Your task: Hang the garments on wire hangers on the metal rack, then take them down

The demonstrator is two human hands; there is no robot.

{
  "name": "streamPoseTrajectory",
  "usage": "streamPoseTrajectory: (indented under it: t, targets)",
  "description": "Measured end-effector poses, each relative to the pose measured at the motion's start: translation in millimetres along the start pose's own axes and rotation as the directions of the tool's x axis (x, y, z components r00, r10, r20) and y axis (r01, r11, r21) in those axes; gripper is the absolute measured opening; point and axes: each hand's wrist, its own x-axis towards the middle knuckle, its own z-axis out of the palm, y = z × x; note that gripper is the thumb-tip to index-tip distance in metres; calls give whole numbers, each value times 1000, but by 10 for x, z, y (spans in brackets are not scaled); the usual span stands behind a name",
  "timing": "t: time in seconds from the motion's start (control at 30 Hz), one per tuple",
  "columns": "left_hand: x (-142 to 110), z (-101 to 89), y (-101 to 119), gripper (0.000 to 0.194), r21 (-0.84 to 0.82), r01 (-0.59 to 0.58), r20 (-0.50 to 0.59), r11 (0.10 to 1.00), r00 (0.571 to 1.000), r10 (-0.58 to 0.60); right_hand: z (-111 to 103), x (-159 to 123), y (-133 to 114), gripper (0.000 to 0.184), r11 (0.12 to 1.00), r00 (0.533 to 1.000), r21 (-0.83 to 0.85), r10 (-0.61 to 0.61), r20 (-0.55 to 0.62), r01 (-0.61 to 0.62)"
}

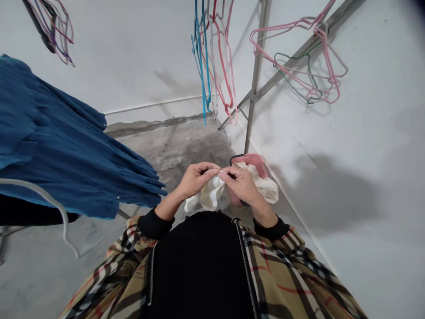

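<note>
A white cloth (212, 192) hangs down in front of my body, its exact kind hard to make out. My left hand (196, 179) pinches its top edge between thumb and fingers. Close beside it, my right hand (241, 182) grips the same edge, the two sets of fingertips nearly meeting. Just behind my right hand stands a pink basket (260, 161) with a dark rim, partly hidden by the hand. Crumpled off-white cloth (267, 189) fills it and spills over its right side.
Blue garments (66, 141) hang at the left, with a pale hose or cable (49, 195) before them. Blue hangers (203, 62), red hangers (221, 57) and pink hangers (299, 57) hang ahead. A metal rack post (254, 106) stands near the right wall.
</note>
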Motion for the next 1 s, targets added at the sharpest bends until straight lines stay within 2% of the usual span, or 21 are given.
streamPoseTrajectory:
  t: [0.1, 0.2, 0.27, 0.33, 0.43, 0.53, 0.67, 0.83, 1.0]
  targets:
    - [7, -57, -119, 22, 205, -87, 16, 975, 996, 86, 23, 19, -11, 24, 1000, 998, -21, -14, -59, 12]
    - [0, -96, -331, 23, 499, -158, 32, 852, 986, 164, 33, 36, -18, 23, 999, 991, -28, -29, -132, 25]
    - [-16, -119, -505, 31, 616, -110, -6, 780, 989, 144, 14, 41, -23, 23, 999, 980, -18, -30, -198, 27]
    - [-42, -158, -678, 37, 663, 20, -95, 749, 994, 58, -30, 43, -33, 23, 1000, 966, 4, -19, -256, 21]
    - [-91, -264, -889, 38, 655, 204, -228, 727, 971, -68, -127, 52, -48, 23, 1000, 946, 7, 8, -323, -6]
    - [-127, -413, -1004, 32, 626, 304, -306, 719, 943, -132, -221, 68, -26, 23, 1000, 925, -8, 19, -378, -24]
    - [-121, -611, -1051, 25, 541, 398, -397, 740, 897, -192, -319, 81, 88, 26, 997, 914, 40, 70, -400, -59]
    - [-48, -756, -1051, 29, 346, 436, -461, 831, 850, -254, -419, 85, 184, 29, 987, 902, 88, 162, -401, -138]
    - [1, -789, -882, 39, 135, 376, -385, 917, 873, -301, -498, 109, 280, 28, 978, 914, 77, 209, -348, -194]
